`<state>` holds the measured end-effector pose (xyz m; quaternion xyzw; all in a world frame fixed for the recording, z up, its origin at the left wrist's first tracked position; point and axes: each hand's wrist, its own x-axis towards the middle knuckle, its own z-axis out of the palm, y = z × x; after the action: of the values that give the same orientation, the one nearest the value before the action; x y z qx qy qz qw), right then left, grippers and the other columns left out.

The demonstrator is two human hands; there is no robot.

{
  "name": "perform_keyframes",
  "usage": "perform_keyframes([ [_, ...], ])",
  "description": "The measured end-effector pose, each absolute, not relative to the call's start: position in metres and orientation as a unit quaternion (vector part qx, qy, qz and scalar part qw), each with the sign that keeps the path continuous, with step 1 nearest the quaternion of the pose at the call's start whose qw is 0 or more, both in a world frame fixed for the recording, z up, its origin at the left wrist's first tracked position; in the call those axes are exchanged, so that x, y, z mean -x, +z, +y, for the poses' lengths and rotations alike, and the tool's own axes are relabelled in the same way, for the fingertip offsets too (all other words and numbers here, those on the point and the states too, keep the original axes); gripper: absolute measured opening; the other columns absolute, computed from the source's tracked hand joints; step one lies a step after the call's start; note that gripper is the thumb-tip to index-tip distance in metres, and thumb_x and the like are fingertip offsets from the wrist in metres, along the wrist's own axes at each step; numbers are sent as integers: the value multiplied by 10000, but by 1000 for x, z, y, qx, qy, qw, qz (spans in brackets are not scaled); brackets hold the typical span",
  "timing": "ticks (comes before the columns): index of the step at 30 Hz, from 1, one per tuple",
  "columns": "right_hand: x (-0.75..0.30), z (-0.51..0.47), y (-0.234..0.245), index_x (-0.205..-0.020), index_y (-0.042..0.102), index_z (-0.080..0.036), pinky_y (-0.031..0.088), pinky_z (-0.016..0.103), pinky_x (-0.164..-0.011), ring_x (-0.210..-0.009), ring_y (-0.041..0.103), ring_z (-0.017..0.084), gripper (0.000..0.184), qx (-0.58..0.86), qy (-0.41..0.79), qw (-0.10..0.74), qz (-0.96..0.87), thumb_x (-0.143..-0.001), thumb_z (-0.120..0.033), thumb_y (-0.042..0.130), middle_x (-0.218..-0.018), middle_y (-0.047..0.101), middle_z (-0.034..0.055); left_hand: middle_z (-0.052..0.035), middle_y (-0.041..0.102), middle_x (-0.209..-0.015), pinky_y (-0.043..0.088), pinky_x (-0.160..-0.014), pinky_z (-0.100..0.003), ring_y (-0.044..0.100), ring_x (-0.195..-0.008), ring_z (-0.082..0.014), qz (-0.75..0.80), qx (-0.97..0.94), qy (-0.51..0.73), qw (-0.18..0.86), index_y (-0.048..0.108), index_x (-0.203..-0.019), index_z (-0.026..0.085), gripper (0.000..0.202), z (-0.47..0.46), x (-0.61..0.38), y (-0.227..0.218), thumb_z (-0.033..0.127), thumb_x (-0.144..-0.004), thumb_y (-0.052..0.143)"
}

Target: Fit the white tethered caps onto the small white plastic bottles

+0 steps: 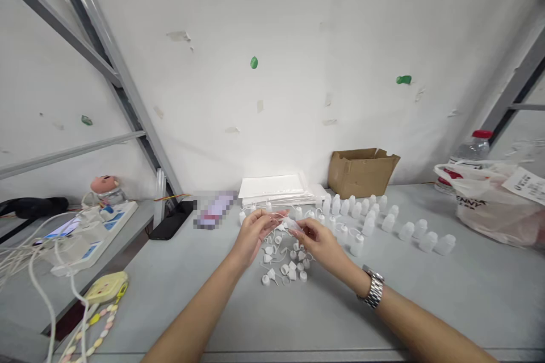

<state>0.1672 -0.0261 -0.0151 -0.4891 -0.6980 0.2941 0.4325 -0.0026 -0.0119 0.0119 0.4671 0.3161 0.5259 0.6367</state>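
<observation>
A small translucent squeeze bottle (292, 224) is held between my two hands, tilted, above the grey table. My right hand (314, 239), with a metal watch on its wrist, pinches the bottle's body. At its other end, the fingers of my left hand (254, 233) close on the white cap, which they mostly hide. Below both hands lies a loose pile of white caps (285, 268), several with thin tips and looped straps. Several capped bottles (356, 245) stand just behind and to the right of my hands.
Several uncapped bottles (387, 222) stand in rows at the right. Behind are a cardboard box (361, 173) and a stack of white packets (275, 188). A plastic bag (489, 210) sits far right. A black phone (172, 221) and a power strip (96, 241) with cables are left.
</observation>
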Motion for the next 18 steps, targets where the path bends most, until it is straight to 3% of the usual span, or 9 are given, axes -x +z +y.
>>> perform_keyframes([
  [8, -167, -30, -14, -802, 573, -185, 424, 275, -578, -621, 502, 147, 217, 469, 226, 434, -735, -816, -395, 522, -700, 551, 15, -78, 720, -868, 352, -965, -395, 595, -1025, -242, 320, -458, 563, 609, 538, -592, 165, 143, -14, -1, 12, 219, -708, 600],
  [15, -165, -31, -13, -789, 576, -179, 411, 265, -542, -594, 492, 143, 239, 487, 225, 429, -727, -821, -406, 510, -667, 546, 10, -68, 713, -902, 350, -956, -390, 587, -1034, -229, 319, -527, 525, 587, 505, -593, 181, 175, -15, 0, 9, 226, -748, 572],
  [18, -164, -30, -16, -773, 572, -176, 394, 253, -510, -548, 482, 132, 252, 497, 244, 423, -717, -832, -407, 492, -609, 529, -12, -63, 714, -895, 361, -941, -395, 601, -1008, -221, 310, -537, 532, 577, 506, -680, 193, 137, -14, -2, 5, 274, -758, 584],
])
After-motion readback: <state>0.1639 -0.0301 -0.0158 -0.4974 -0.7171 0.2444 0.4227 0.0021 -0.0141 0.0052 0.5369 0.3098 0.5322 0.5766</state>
